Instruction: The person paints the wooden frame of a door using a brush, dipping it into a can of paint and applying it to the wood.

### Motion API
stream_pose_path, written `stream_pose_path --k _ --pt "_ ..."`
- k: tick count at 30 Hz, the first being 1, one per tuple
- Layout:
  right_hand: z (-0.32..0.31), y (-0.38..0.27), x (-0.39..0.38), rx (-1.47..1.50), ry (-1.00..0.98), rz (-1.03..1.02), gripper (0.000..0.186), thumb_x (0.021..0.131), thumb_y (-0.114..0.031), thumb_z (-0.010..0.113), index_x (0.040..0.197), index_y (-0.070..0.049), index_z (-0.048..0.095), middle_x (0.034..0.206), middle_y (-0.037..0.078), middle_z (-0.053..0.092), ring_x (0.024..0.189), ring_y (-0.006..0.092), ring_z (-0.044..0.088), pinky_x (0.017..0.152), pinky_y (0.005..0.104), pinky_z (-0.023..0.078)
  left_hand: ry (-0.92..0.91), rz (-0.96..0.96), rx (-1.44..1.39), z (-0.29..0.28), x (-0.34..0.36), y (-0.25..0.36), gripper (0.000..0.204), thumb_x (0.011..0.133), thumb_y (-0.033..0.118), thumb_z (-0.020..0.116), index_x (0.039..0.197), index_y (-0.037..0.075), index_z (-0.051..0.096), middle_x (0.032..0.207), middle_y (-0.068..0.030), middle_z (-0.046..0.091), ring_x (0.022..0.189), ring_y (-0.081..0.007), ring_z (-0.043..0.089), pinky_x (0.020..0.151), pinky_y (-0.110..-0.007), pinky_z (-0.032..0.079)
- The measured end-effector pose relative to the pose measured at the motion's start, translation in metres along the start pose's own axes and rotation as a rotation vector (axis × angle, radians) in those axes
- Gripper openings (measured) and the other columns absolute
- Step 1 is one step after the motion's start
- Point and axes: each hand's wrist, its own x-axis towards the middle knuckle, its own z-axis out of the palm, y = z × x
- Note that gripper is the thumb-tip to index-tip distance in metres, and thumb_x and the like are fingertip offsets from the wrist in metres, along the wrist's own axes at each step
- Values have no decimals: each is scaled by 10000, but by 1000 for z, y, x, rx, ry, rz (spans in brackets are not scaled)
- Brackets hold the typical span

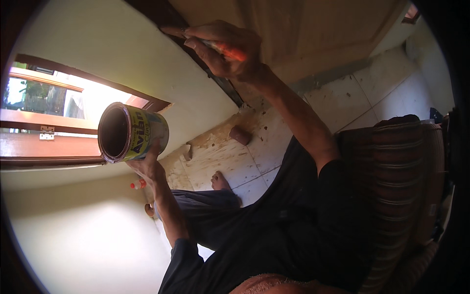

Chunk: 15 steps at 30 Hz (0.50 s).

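Observation:
My left hand (150,165) is closed around the side of an open paint can (152,128) with a yellow and green label. The can is tilted, its mouth facing left, and its inside looks dark. Up at the top, my right hand (247,55) grips a paintbrush (232,51) by its orange-red handle. The brush's tip end points left, at the dark brown door frame (223,84); my fingers partly cover it, and I cannot tell whether the bristles touch the wood. To the right of the frame is a brown door (313,41).
A window (54,110) with brown wooden frames stands at the left in the pale wall (112,54). On the stained tile floor (223,159) lie a brown cylindrical object (240,135) and a red-capped bottle (138,184). A striped brown sofa (399,181) is close on my right.

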Motion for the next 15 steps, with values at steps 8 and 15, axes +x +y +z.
stream_pose_path --k 8,15 --pt "-14 6 -112 -120 -156 239 289 816 2 720 1082 -63 628 829 89 682 637 190 661 531 290 527 38 -30 -109 0 -5 5 848 655 100 788 1384 -2 366 1278 -163 486 1164 -286 494 1022 -449 416" --pt "-28 8 -203 -127 -250 385 264 830 -17 708 1079 -73 640 793 70 655 631 198 648 536 304 521 13 44 -131 0 -7 -1 852 698 103 776 1411 24 316 1343 -149 447 1251 -288 438 1110 -456 339"
